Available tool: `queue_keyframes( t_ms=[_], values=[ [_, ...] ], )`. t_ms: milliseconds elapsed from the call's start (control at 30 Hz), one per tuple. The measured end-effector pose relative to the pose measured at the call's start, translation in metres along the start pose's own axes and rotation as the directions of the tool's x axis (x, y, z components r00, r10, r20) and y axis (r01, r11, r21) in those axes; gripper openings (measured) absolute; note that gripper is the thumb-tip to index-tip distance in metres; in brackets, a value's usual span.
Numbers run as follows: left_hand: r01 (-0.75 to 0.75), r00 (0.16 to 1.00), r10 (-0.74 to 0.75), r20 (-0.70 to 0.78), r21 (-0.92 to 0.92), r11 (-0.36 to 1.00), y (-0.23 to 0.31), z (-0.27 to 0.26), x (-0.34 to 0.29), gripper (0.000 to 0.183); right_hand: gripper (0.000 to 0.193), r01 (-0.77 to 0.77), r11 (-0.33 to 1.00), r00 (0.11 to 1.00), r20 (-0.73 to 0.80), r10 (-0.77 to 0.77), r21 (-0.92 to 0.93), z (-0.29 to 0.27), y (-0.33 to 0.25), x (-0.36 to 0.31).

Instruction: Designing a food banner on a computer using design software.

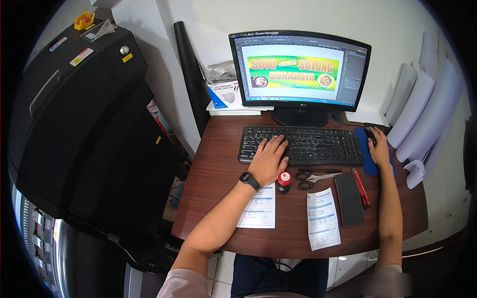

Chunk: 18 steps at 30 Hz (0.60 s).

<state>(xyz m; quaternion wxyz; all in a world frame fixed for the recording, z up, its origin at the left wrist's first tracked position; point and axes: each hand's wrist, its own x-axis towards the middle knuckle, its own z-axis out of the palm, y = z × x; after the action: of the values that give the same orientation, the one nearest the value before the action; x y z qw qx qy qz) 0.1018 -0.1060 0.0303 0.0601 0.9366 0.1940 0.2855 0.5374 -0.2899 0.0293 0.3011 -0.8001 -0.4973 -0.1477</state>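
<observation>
My left hand (269, 161) rests on the left part of a black keyboard (325, 146), fingers spread over the keys and holding nothing. A dark watch (249, 180) is on that wrist. At the right, my right hand (379, 148) is curled over a black computer mouse (370, 136) on a blue mouse pad (368, 160); its palm covers part of the mouse. Behind the keyboard stands a monitor (298, 74) showing a green and yellow banner design. Below my left hand lies a printed form (259, 208), partly under my forearm.
On the brown desk (293, 233) are a red-topped stamp (283, 182), scissors (318, 179), a pen, a phone (349, 198), a red cutter knife (361, 188) and a second paper form (323, 218). White paper rolls (422, 109) lean at right. A large black machine (94, 129) stands left.
</observation>
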Motion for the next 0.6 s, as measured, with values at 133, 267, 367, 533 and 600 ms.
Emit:
queue_keyframes(
  t_ms=[133,267,367,533,600],
  values=[
    [-0.002,1.000,0.002,0.004,-0.011,1.000,-0.0001,0.0006,0.0009,0.053,0.048,0.004,1.000,1.000,0.001,-0.004,-0.011,0.0005,0.0018,-0.0002],
    [0.006,1.000,-0.006,0.006,-0.001,1.000,0.0011,-0.0017,-0.0010,0.053,0.048,0.000,1.000,1.000,0.014,0.000,-0.008,-0.0009,-0.0019,0.0002],
    [0.008,1.000,-0.008,0.007,0.002,1.000,-0.0005,-0.0002,0.0004,0.053,0.048,0.001,1.000,1.000,0.015,-0.001,-0.007,0.0013,-0.0005,0.0007],
    [0.000,1.000,0.000,0.006,0.006,1.000,-0.0003,0.0000,0.0003,0.053,0.048,0.012,1.000,1.000,0.008,-0.012,-0.022,0.0016,0.0031,0.0016],
    [-0.002,1.000,0.002,0.000,0.011,1.000,-0.0004,-0.0008,0.0005,0.053,0.048,0.008,1.000,1.000,0.014,-0.007,-0.013,0.0014,0.0023,0.0013]
  ],
)
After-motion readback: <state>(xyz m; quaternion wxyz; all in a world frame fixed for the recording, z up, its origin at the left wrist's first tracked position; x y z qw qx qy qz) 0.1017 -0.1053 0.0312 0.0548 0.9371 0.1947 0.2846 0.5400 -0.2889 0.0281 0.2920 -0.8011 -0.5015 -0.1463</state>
